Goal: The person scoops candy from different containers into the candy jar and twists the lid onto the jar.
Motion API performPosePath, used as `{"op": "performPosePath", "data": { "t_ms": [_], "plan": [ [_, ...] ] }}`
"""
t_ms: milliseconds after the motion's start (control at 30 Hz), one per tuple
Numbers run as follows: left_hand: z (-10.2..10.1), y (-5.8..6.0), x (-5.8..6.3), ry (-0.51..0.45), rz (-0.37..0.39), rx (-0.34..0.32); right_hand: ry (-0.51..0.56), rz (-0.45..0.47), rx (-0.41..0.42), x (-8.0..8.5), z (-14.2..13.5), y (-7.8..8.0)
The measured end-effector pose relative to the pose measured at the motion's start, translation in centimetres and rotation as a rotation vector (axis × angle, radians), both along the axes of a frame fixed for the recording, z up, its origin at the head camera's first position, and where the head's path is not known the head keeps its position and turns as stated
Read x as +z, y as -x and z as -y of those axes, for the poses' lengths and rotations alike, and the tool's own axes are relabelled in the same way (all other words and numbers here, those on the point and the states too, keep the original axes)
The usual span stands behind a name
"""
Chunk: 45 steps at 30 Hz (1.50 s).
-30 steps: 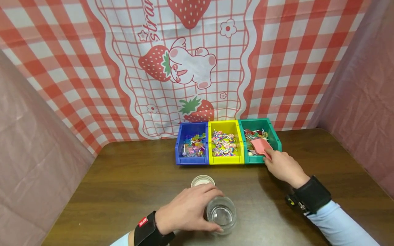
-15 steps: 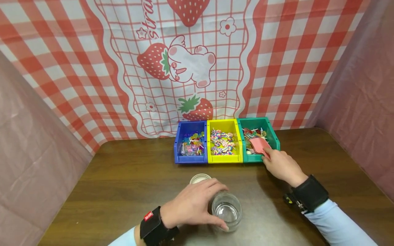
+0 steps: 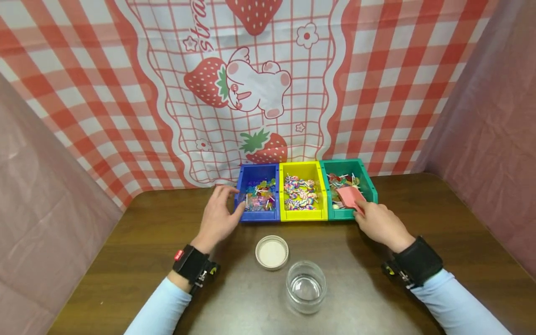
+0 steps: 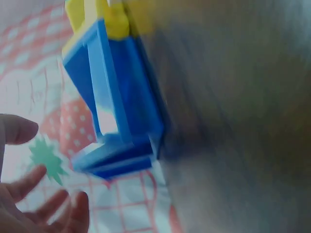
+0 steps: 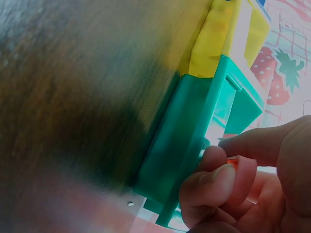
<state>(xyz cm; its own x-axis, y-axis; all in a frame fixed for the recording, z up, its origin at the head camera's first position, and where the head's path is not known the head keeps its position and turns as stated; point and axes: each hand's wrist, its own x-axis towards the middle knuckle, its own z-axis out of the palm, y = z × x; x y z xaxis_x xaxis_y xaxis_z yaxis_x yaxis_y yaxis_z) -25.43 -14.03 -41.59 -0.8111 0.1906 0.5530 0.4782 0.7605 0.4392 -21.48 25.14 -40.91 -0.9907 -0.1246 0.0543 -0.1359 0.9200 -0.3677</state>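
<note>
My right hand (image 3: 383, 224) grips the handle of a pink scoop (image 3: 350, 197), whose blade lies over the candies in the green bin (image 3: 368, 179). In the right wrist view the fingers curl round the pink handle (image 5: 244, 179). My left hand (image 3: 218, 214) is at the left side of the blue bin (image 3: 259, 216), fingers spread and holding nothing. Blurred in the left wrist view, its fingers (image 4: 29, 184) stand apart from the blue bin. A glass jar (image 3: 306, 287) with nothing in it stands upright on the table, with a round lid (image 3: 271, 252) behind and left of it.
Between the blue and green bins sits a yellow bin (image 3: 303, 215) full of swirl-patterned lollipops (image 3: 301, 193). Small colourful candies (image 3: 260, 195) lie in the blue bin. A checked strawberry cloth (image 3: 259, 83) hangs right behind the bins, over the brown table (image 3: 138, 251).
My left hand has let go of the glass jar and moved forward and left to the blue bin, uncovering the lid. The right hand and scoop have stayed at the green bin.
</note>
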Motion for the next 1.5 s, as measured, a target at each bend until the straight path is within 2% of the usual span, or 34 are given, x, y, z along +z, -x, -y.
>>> {"op": "performPosePath", "data": {
  "t_ms": [100, 200, 367, 500, 633, 833, 1000, 1167, 1367, 1500],
  "plan": [
    [0.4, 1.4, -0.3, -0.081, 0.077, 0.077, 0.001, 0.009, -0.001, 0.0, -0.1, 0.0],
    [0.1, 2.5, -0.6, -0.124, 0.169, 0.117, 0.005, 0.016, -0.004, -0.1, -0.1, -0.1],
    [-0.9, 3.8, -0.9, -0.142, 0.283, 0.149, 0.016, 0.024, -0.008, -0.2, 0.0, -0.1],
    [-1.5, 4.5, -1.2, -0.12, 0.342, 0.155, 0.009, -0.001, -0.002, -0.2, 0.1, 0.0],
    [-1.7, 4.8, -1.5, -0.084, 0.367, 0.148, 0.002, -0.018, 0.008, -0.3, 0.2, 0.1],
    [-1.8, 4.6, -1.5, 0.0, 0.408, 0.143, -0.009, -0.054, 0.029, -0.4, 0.2, 0.3],
    [-2.1, 4.6, -1.4, 0.064, 0.419, 0.122, -0.015, -0.104, 0.012, -0.5, -0.3, 0.3],
    [-2.0, 4.7, -1.2, 0.082, 0.442, 0.104, -0.03, -0.174, 0.01, -0.2, -0.3, 0.2],
    [-1.8, 4.7, -1.0, 0.078, 0.48, 0.092, -0.057, -0.249, 0.004, 1.1, 0.0, 0.1],
    [-1.8, 4.8, -1.0, 0.075, 0.484, 0.082, -0.09, -0.191, 0.024, 2.7, 0.0, 0.7]
  ]
}}
